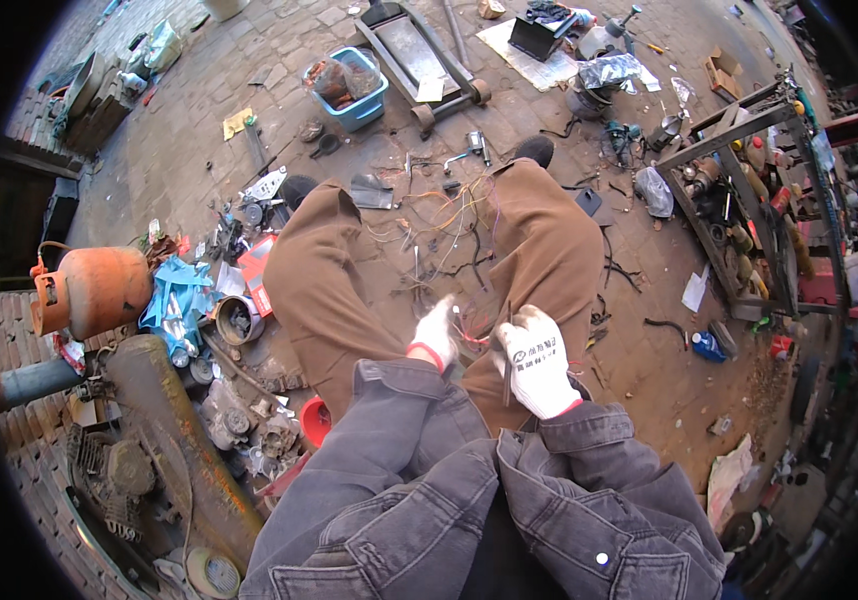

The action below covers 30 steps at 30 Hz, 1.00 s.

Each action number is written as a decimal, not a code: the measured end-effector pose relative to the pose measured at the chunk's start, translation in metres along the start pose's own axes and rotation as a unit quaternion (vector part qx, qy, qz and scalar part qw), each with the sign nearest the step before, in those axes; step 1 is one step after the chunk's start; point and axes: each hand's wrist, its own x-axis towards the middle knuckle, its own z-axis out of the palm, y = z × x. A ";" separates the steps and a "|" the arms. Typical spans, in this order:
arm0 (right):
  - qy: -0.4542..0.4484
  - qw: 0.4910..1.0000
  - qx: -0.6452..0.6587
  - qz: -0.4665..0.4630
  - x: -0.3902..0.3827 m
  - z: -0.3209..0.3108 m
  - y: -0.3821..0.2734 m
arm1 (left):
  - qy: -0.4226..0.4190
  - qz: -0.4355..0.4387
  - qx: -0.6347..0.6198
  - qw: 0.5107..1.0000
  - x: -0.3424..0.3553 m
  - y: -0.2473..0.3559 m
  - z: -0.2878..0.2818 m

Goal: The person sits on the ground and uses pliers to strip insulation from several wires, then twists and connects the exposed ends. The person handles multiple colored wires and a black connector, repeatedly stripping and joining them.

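Both my hands wear white work gloves with red cuffs, low between my knees. My left hand (433,334) is closed on a thin wire (465,331) with red and whitish strands that stretches toward the other hand. My right hand (539,367) grips a slim dark rod-like tool (507,385), held roughly upright against the palm; its exact kind is unclear. Beyond them, a tangle of thin coloured wires (439,215) lies on the paving between my feet. The fingertips of my left hand are partly blurred.
A blue basin (360,113) and a metal creeper-like frame (411,62) stand ahead. To the left are an orange gas cylinder (104,288), a red cup (316,422) and scattered parts. A metal rack (739,200) full of bottles and tools stands right; a phone-like dark object (589,201) lies by my right knee.
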 end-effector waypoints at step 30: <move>-0.046 0.926 0.355 0.118 0.026 -0.025 -0.011 | -0.511 0.237 -0.030 0.826 -0.209 0.060 0.077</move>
